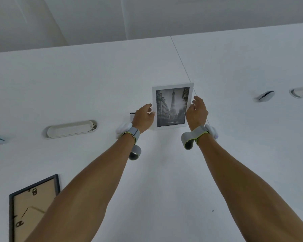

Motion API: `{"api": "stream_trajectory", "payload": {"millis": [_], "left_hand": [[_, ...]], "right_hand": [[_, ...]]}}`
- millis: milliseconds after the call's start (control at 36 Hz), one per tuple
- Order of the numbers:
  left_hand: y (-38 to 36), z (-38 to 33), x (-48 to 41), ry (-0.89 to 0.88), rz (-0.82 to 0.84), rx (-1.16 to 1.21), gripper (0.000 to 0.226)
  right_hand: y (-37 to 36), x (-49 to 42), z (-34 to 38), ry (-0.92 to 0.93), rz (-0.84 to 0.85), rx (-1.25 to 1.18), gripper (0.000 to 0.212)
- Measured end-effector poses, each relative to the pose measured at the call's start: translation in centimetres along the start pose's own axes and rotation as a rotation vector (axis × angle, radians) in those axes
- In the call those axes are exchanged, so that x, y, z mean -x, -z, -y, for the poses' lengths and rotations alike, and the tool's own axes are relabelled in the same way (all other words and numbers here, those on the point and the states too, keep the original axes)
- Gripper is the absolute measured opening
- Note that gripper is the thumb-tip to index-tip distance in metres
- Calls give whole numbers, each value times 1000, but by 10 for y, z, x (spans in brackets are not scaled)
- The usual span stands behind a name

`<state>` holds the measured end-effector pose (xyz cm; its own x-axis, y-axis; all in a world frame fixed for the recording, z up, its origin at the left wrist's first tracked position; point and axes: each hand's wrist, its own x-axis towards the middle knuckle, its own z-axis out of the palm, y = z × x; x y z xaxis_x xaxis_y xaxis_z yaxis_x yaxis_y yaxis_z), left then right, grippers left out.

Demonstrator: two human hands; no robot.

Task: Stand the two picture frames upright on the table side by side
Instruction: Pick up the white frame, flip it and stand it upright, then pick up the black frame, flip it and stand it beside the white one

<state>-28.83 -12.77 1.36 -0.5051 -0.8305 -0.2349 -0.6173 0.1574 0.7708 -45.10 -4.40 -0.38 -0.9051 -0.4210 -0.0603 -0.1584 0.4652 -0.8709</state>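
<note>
I'm setting the white frame (172, 106) upright far out on the table (94, 84), my left hand (144, 117) pinching its left edge, my right hand (197, 113) loosely cupped at its right edge. Next: release gently, then fetch the dark frame (33, 206), lying face down near me.
</note>
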Motion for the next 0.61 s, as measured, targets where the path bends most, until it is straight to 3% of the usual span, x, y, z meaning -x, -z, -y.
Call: {"api": "stream_trajectory", "payload": {"millis": [83,194,417,611], "left_hand": [[19,8,9,-38,-124,-26,25],[60,29,35,-49,-223,-59,21],[156,116,127,113,-350,-192,21],[210,204,210,309,-324,-245,21]], "right_hand": [[-5,14,6,6,-145,-42,29],[-20,52,19,84,-173,29,18],[-84,184,39,212,176,48,14],[-132,300,45,119,530,182,24]]}}
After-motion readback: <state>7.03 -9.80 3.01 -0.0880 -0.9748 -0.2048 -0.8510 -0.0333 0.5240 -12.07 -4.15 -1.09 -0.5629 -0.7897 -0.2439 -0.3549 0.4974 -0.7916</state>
